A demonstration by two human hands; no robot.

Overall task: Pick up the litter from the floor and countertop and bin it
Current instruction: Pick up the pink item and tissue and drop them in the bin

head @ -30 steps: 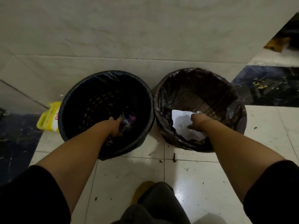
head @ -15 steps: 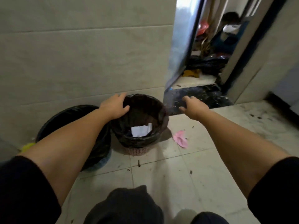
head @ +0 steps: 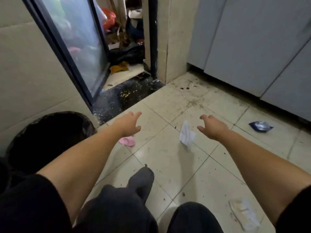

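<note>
left hand [head: 129, 123]: grip released, fingers spread and extended forward, holding nothing and touching nothing. right hand [head: 212, 127]: grip released, fingers curled loosely with the thumb apart from them, holding nothing.

litter positions: a pink scrap [head: 127, 141] lies on the floor, partly hidden under the left wrist. a white crumpled paper [head: 186, 135] lies just beside the right hand, on its thumb side, between the two hands; whether the thumb touches it cannot be told. a blue wrapper [head: 260, 126] lies further to the right, near the base of the cabinets. a clear plastic wrapper [head: 243, 214] lies close to the person, below the right forearm.

the bin [head: 48, 138], lined with a black bag, stands at the left against the tiled wall [head: 30, 73], behind the left forearm.

surface: the floor [head: 168, 162] is pale glossy tile with dark grout lines, scattered with dark specks and dirt, heaviest near the corner. a dark speckled threshold [head: 124, 96] leads to a glass door [head: 77, 44] with a dark frame; beyond it lies a cluttered space with bags. pale grey cabinets [head: 255, 44] occupy the right side.

pose: both arms reach forward and down, nearly straight, forearms bare, black sleeves at the upper arms. both palms face down. the person's dark-clad knees show at the bottom edge.
</note>
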